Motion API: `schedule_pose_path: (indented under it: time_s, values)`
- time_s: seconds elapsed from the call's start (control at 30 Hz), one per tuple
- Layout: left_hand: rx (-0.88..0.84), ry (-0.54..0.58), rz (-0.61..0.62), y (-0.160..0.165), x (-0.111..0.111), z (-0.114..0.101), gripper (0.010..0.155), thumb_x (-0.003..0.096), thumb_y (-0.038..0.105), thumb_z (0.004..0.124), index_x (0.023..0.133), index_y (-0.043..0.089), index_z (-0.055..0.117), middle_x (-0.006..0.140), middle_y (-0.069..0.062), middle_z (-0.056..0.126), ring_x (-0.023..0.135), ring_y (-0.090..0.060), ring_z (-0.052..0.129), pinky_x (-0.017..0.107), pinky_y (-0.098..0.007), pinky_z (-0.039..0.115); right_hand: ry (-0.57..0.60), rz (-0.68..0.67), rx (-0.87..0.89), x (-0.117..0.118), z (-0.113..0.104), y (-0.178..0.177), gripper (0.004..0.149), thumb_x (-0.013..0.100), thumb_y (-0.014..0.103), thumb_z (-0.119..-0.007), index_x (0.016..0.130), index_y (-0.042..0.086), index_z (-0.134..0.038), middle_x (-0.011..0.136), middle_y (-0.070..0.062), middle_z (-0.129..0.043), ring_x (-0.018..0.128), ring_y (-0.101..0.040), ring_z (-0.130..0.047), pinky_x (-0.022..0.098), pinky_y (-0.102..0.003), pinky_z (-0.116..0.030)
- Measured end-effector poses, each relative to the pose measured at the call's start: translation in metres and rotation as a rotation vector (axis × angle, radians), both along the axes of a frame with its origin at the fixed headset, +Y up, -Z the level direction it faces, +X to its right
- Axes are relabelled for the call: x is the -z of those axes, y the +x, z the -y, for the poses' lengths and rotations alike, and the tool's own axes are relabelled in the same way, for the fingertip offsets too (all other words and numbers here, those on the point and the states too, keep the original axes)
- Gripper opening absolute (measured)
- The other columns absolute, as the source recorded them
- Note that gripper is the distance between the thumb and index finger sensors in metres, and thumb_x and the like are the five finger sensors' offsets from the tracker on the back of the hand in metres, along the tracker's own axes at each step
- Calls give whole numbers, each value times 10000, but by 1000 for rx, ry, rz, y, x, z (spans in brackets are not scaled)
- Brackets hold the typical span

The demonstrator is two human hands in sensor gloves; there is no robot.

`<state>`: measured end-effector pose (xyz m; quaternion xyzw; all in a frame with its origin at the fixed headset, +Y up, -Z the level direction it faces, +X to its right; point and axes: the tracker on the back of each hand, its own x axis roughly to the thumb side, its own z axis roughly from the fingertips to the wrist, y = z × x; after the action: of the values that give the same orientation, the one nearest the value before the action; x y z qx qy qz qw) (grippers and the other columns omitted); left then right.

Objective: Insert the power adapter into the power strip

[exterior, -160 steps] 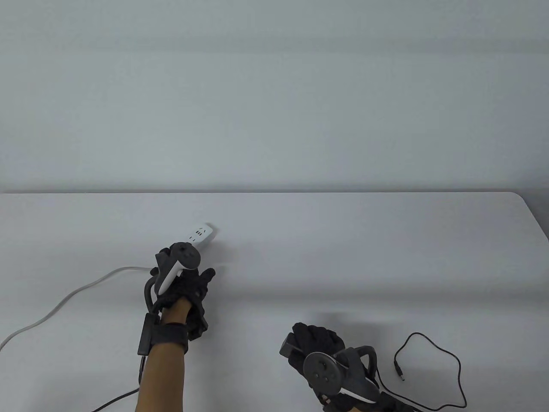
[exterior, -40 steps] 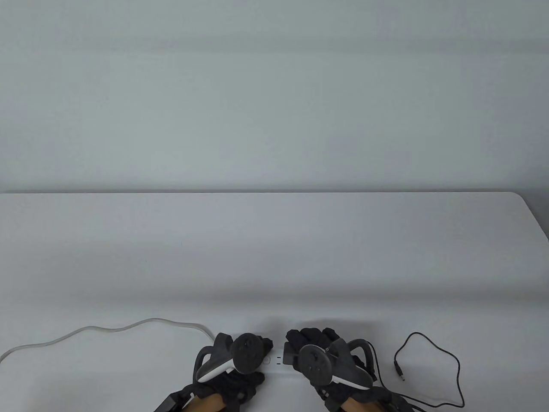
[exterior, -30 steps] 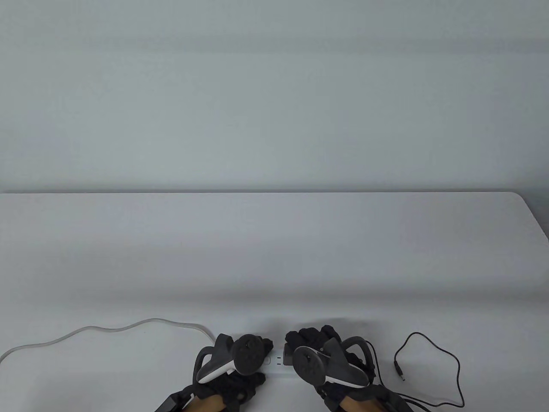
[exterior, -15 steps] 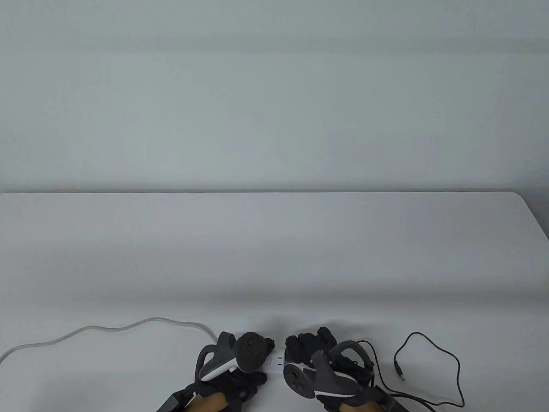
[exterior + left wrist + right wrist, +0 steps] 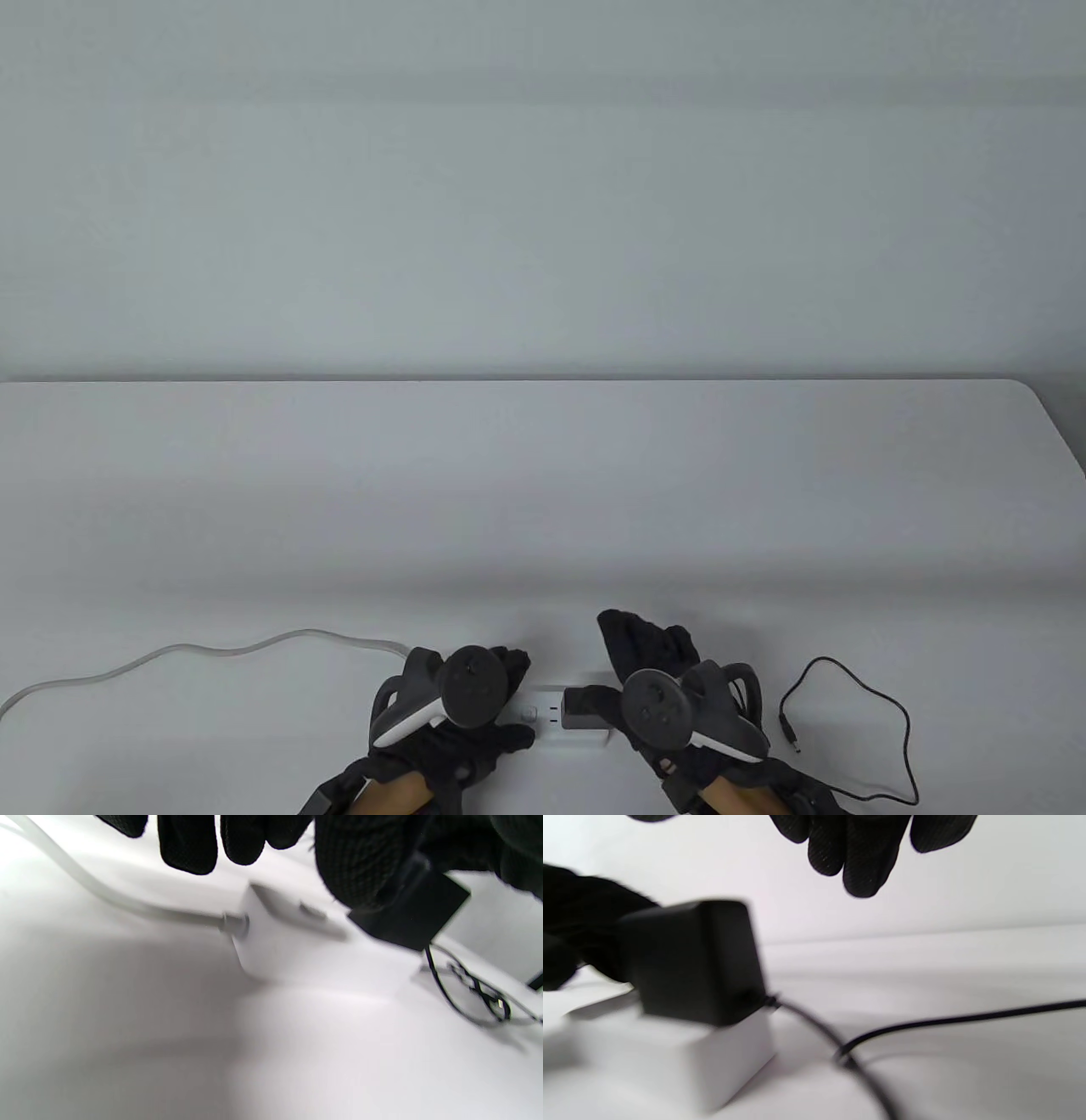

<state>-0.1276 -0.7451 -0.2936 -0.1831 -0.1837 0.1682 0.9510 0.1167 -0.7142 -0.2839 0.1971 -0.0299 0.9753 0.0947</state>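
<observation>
The white power strip [image 5: 550, 722] lies near the table's front edge, and the black power adapter [image 5: 584, 710] sits plugged into its right end. In the right wrist view the adapter [image 5: 691, 959] stands on the strip [image 5: 670, 1060]. My right hand [image 5: 645, 658] is open, its fingers [image 5: 857, 857] spread above and behind the adapter, apart from it. My left hand [image 5: 519, 698] hovers over the strip's cable end. Its fingers [image 5: 186, 844] hang just above the strip [image 5: 297, 950], not touching it, and its thumb lies near the adapter [image 5: 415, 912].
The strip's white cable [image 5: 212, 652] runs left to the table's left edge. The adapter's thin black cord [image 5: 908, 739] loops at the front right and ends in a barrel plug [image 5: 793, 745]. The table's far edge [image 5: 543, 382] meets a plain wall.
My right hand pressed the adapter down onto the strip, then let go and lifted with fingers spread. My left hand eased off the strip. Earlier the left hand dragged the strip to the front.
</observation>
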Motion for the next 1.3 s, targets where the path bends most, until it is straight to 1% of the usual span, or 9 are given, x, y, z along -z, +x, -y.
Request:
schedule_pose_path:
  time_s: [0.07,0.17,0.33,0.4,0.57,0.77,0.9,1.13,1.3]
  values:
    - [-41,51,-80,-12,4,-7,821,455,569,739,1144,247,429,1213,-101,478,1068,-447,587,780,-647,467,13,53,33,5,-2,12,870,492,591,-477,1125,20,-303,1134,-269,-445,1040,-498,-576,696,-684,-492]
    - [-24,115,-175,-29,10,-13,815,459,604,678,1151,265,413,1235,-83,433,1124,-460,485,793,-661,395,23,100,37,10,-1,25,899,483,611,-467,1124,10,-279,1140,-286,-414,1044,-529,-516,676,-712,-458]
    - [-33,107,-272,-51,17,-12,809,466,612,654,1159,276,406,1255,-75,393,1167,-475,367,794,-677,325,25,143,23,16,2,37,897,482,617,-463,1128,22,-284,1145,-293,-400,1038,-555,-479,664,-728,-440]
    - [-44,101,-306,-58,19,-11,816,465,619,641,1163,282,389,1263,-69,365,1180,-463,323,795,-678,295,25,164,13,18,3,41,894,481,618,-456,1131,30,-277,1152,-295,-372,1036,-571,-435,659,-736,-421]
    - [-45,76,-353,-70,23,-9,837,460,638,611,1172,288,344,1273,-58,286,1192,-433,213,792,-672,227,10,194,-17,22,9,49,911,474,629,-443,1131,30,-244,1158,-304,-319,1031,-588,-374,650,-748,-393]
    - [0,67,-353,-72,25,-6,852,457,649,598,1174,292,307,1271,-52,243,1188,-416,160,787,-668,201,-11,218,-12,24,14,57,914,472,630,-444,1131,28,-245,1156,-309,-317,1024,-601,-369,646,-751,-389]
    - [3,68,-349,-72,25,-6,851,456,650,597,1173,293,309,1271,-52,241,1187,-419,165,787,-667,201,-20,218,-27,26,17,58,914,472,632,-443,1131,30,-248,1156,-310,-315,1022,-606,-369,645,-754,-388]
    - [43,31,-327,-69,27,0,854,459,652,589,1175,284,304,1268,-58,235,1181,-420,154,783,-663,194,-68,212,-69,30,27,60,913,472,636,-433,1133,36,-243,1157,-307,-312,1023,-604,-368,644,-754,-388]
    - [63,2,-305,-64,28,5,854,459,655,584,1174,282,303,1266,-60,233,1180,-395,136,783,-643,171,-77,218,-81,30,29,66,913,472,640,-418,1133,37,-237,1159,-301,-303,1024,-599,-365,643,-753,-389]
